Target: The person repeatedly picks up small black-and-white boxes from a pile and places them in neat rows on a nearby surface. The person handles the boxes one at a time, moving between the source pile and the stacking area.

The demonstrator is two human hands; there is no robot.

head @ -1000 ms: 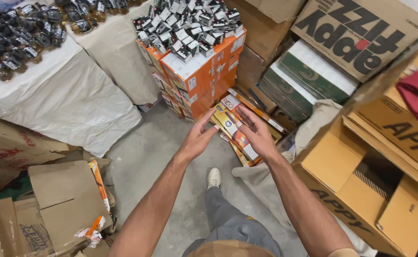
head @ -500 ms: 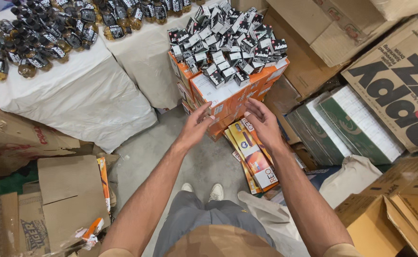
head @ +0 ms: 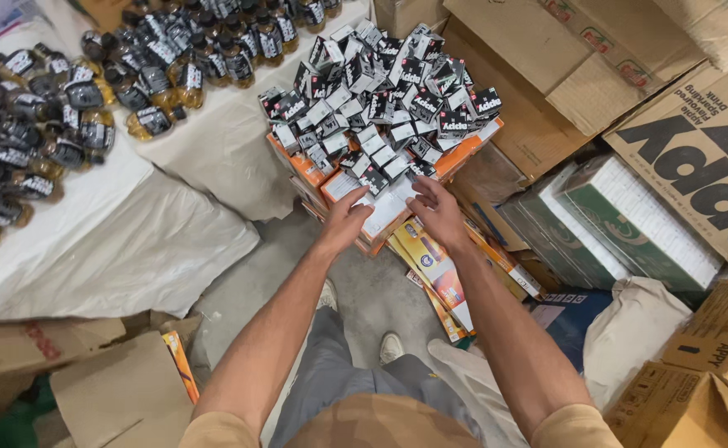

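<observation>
Small boxes (head: 380, 99), lots of them, black & white, lie in a messy heap on top of an orange stack (head: 310, 170) of cartons in the middle, far side of the floor. Each one is a little flat pack, dark on one face w/ white print, white on other sides. They point every which way; some stand on edge, some lie flat. Near edge of the heap has a few white ones lying flat.

L hand (head: 345, 220) is at the near edge of the heap, palm down, fingers bent a bit, loose, not clamped on anything I can see. R hand (head: 438, 211) is just beside it, also at the near edge, fingers spread and reaching onto the white packs; touching them, it looks like, but can't tell if it holds one. The two hands are close, w/ a small gap between.

Under the R arm, long orange-yellow packs (head: 438, 270) lean by the stack. To the left, a table with a white cloth (head: 131, 241) holds many bottles (head: 65, 108) w/ dark labels. Right side: a green & white carton (head: 629, 216) and big brown boxes (head: 696, 149). Flat cardboard (head: 107, 390) lies bottom left. Grey floor (head: 364, 299) and a shoe (head: 391, 347) show between the arms.
</observation>
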